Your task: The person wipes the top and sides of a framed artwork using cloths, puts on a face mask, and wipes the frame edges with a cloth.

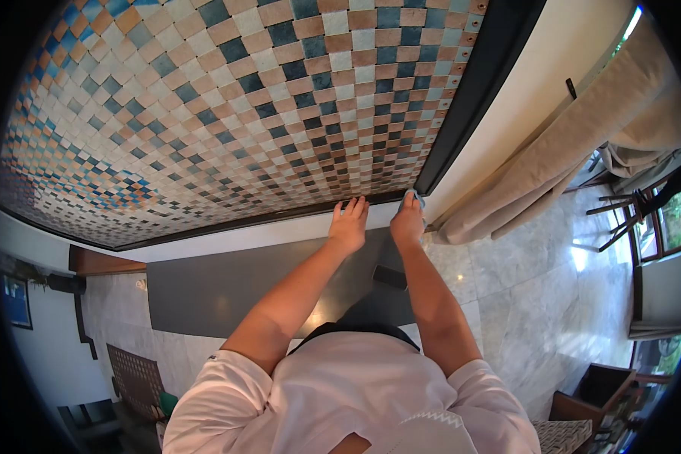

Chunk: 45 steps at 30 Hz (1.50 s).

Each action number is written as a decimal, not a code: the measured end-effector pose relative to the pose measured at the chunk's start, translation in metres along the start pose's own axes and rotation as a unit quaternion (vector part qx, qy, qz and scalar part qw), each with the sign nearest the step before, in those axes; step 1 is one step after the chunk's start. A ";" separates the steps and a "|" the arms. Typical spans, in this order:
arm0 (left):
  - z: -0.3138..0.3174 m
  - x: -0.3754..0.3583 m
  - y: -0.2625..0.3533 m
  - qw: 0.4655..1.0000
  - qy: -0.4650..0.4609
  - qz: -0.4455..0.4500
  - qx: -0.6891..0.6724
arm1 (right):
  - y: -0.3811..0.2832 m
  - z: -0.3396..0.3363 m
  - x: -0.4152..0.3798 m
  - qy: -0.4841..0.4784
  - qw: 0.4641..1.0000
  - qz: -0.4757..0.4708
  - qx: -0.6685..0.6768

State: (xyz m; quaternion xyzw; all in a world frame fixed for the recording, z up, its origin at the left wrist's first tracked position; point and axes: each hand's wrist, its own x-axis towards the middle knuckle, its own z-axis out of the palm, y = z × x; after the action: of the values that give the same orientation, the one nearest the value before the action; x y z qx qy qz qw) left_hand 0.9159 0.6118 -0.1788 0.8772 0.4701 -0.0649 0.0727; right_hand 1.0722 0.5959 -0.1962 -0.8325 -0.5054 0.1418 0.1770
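A large woven-look panel of tan, white and dark blue-green squares hangs on the wall inside a dark frame. My left hand rests with its fingers slightly apart and fingertips on the frame's lower edge, holding nothing. To its right, at the frame's lower right corner, my right hand is closed on a small grey-blue cloth, pressed against the frame. Much of the cloth is hidden by the fingers.
Below the panel lies a dark grey surface with a dark rectangular item on it. Beige curtains hang at the right. A wooden chair stands beyond them on the marble floor. Another woven-backed chair is at the lower left.
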 end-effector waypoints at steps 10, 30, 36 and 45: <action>-0.013 0.005 0.002 0.999 -0.034 -0.010 -0.032 | 0.034 0.002 0.010 0.008 0.988 -0.027 0.151; -0.030 0.004 0.008 0.995 -0.097 -0.020 -0.014 | 0.006 -0.012 -0.002 -0.032 0.999 0.005 0.037; -0.032 0.004 0.006 0.994 -0.104 -0.020 -0.036 | 0.001 -0.018 0.002 -0.029 0.998 0.018 0.058; -0.028 0.004 0.005 0.991 -0.114 -0.029 -0.058 | 0.011 -0.004 -0.008 -0.055 0.990 -0.057 0.113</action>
State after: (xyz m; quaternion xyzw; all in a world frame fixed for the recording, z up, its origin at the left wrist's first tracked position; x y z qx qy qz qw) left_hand 0.9238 0.6181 -0.1514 0.8443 0.4871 -0.1394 0.1747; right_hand 1.0790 0.5837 -0.1968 -0.7681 -0.5413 0.2332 0.2502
